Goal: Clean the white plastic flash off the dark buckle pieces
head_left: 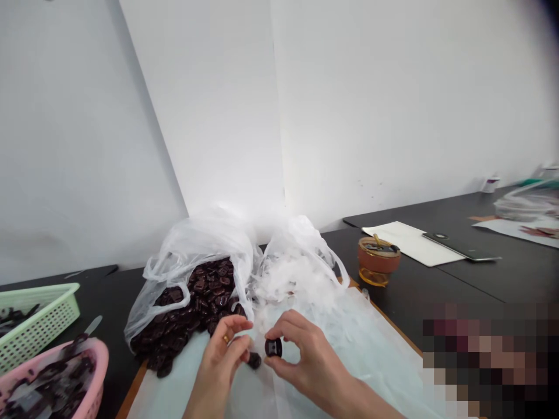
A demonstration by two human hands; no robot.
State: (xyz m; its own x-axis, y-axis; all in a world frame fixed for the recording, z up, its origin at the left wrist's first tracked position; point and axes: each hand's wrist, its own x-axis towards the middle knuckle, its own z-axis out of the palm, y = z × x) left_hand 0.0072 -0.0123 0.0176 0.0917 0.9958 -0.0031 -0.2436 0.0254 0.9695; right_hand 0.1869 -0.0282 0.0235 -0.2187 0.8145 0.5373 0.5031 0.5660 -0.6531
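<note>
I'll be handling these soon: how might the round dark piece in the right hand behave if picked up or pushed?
The dark piece is probably stiff: its rim looks unbent in the right hand. Its glossy face may feel slippery, and its curved edge might let it roll.

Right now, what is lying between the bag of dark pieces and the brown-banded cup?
In the head view, a second plastic bag lies between the bag of dark pieces and the cup.
</note>
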